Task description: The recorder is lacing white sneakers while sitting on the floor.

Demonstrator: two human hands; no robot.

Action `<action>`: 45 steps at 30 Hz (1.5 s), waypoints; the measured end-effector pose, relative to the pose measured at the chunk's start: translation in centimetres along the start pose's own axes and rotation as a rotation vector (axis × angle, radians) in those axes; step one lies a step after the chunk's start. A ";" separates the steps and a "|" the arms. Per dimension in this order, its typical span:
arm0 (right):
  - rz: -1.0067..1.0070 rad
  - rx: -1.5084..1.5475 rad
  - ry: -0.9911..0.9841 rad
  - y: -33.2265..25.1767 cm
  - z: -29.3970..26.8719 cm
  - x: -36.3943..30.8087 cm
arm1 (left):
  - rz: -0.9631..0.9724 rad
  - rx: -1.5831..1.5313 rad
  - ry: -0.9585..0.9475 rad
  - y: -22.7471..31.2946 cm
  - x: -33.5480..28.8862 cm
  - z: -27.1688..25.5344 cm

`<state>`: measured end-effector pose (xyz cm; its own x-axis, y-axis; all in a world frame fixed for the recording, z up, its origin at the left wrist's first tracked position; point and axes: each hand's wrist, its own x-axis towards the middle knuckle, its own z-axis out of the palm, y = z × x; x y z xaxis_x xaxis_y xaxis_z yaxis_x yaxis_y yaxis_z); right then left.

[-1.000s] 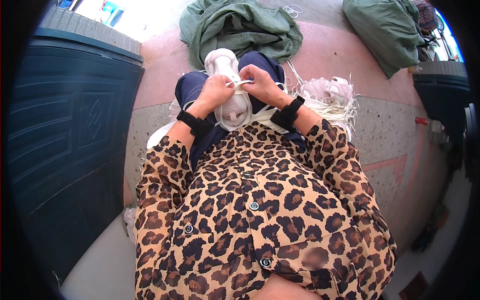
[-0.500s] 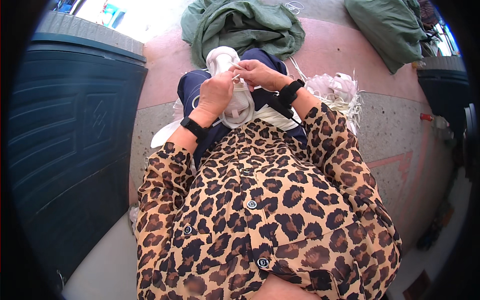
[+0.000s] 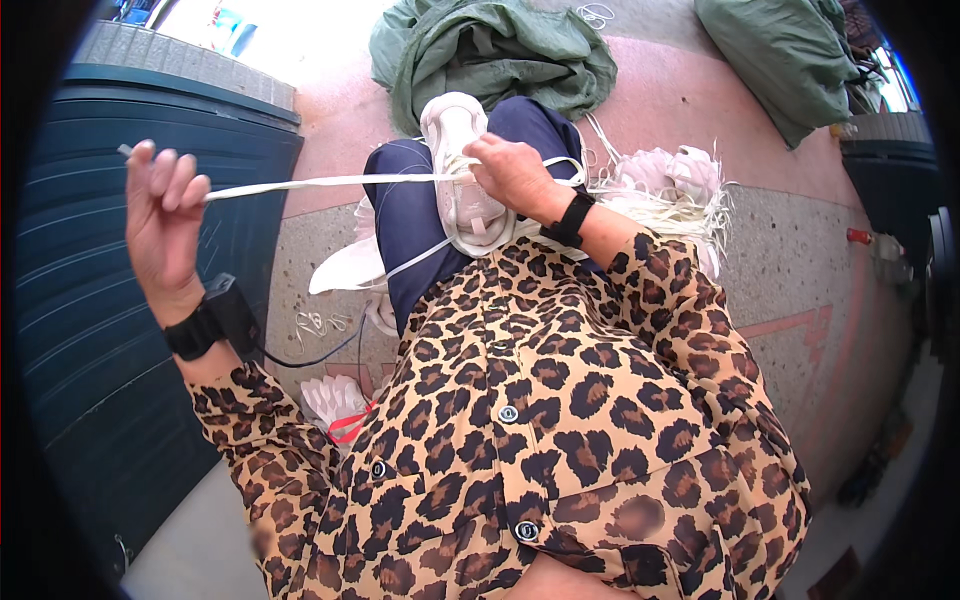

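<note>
A pale pink and white shoe point(image 3: 470, 215) rests on my lap between my dark blue trouser legs. A long white shoelace point(image 3: 320, 182) runs taut from the shoe's upper out to the left. My left hand point(image 3: 165, 215) is raised at the far left, its fingers closed on that lace, and the lace's tip sticks out beyond them. My right hand point(image 3: 518, 180) is closed on the shoe at the lacing; its fingertips are partly hidden there. Another stretch of lace loops beside the right wrist, and one trails from the shoe down to the left.
Pale shoes point(image 3: 665, 175) and a bundle of white laces point(image 3: 690, 225) lie on my right. A green cloth heap point(image 3: 500, 60) is ahead, a green sack point(image 3: 780, 60) far right. A dark door panel point(image 3: 150, 260) borders the left. Another shoe point(image 3: 333, 400) with red ribbon sits low left.
My left hand has moved from the shoe far out to the left, drawing the lace out straight. My right hand stays at the shoe.
</note>
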<state>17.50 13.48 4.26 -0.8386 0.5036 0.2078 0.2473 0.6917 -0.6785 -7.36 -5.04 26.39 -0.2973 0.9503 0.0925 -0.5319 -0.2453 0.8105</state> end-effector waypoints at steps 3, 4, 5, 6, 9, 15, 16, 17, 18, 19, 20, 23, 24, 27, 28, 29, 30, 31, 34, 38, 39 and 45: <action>0.188 0.231 -0.015 2.1 -0.4 -0.4 | 0.076 0.553 0.196 0.7 -2.3 -1.1; 0.351 0.364 -0.152 2.0 -1.7 -0.6 | 0.072 0.542 0.184 -0.6 -2.1 -1.7; 0.594 0.596 -0.306 1.6 -3.2 -0.9 | -0.009 0.779 0.282 -2.8 -1.9 -2.3; 0.598 0.595 -0.304 1.4 -3.8 -1.3 | -0.093 1.023 0.388 -5.1 -2.1 -2.3; 0.577 0.412 -0.392 2.4 -3.8 -2.5 | -0.338 1.100 0.279 -13.6 -2.2 -2.7; 0.446 0.135 -0.413 2.1 -2.8 -3.0 | -0.089 1.486 0.108 -25.1 -3.0 -4.0; 0.407 0.116 -0.379 2.1 -2.8 -3.2 | -0.100 1.599 0.135 -25.6 -2.7 -3.9; 0.407 0.121 -0.360 2.1 -2.7 -3.3 | -0.112 1.712 0.163 -25.9 -2.4 -3.8; 0.407 0.119 -0.362 2.0 -2.6 -3.5 | -0.112 1.710 0.165 -26.3 -2.2 -3.9; 0.394 0.152 -0.309 2.1 -2.4 -3.7 | -0.098 1.712 0.169 -26.7 -2.2 -4.0; 0.381 0.185 -0.256 2.1 -2.2 -3.9 | -0.084 1.716 0.172 -27.0 -2.2 -4.2; 0.344 0.101 -0.262 2.9 -2.0 -4.1 | -0.097 1.720 0.164 -27.0 -1.5 -3.7; 0.349 0.101 -0.260 3.0 -2.0 -4.0 | -0.097 1.719 0.158 -26.8 -1.4 -3.5; 0.384 -0.013 -0.227 2.5 -1.9 -3.4 | -0.062 1.729 0.126 -26.1 -1.3 -2.9; 0.387 -0.014 -0.224 2.4 -1.7 -3.2 | -0.060 1.729 0.122 -26.2 -1.2 -2.8; 0.376 -0.053 -0.238 2.3 -1.6 -3.0 | -0.061 1.797 0.101 -26.3 -1.1 -2.8; 0.365 -0.092 -0.253 2.3 -1.4 -2.7 | -0.061 1.865 0.080 -26.2 -0.9 -2.5; 0.363 -0.138 -0.267 2.2 -1.2 -2.4 | -0.059 1.864 0.076 -26.1 -0.6 -2.2; 0.321 -0.238 -0.310 1.8 -1.1 -1.8 | -0.024 2.097 -0.124 -26.0 0.2 -1.5; 0.248 -0.283 -0.229 2.4 0.2 -2.1 | 0.063 2.092 -0.104 -26.1 0.2 -1.5; 0.208 -0.285 -0.238 2.2 0.0 -2.1 | 0.058 1.988 0.021 -26.0 0.2 -1.5; 0.066 -0.394 -0.225 0.9 -0.8 -2.4 | 0.159 2.117 0.108 -26.9 -2.2 0.2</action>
<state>20.16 13.29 3.70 -0.8887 0.4582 -0.0148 0.4328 0.8279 -0.3568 7.77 -0.51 4.54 -0.3123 0.9174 0.2466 0.9499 0.3045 0.0705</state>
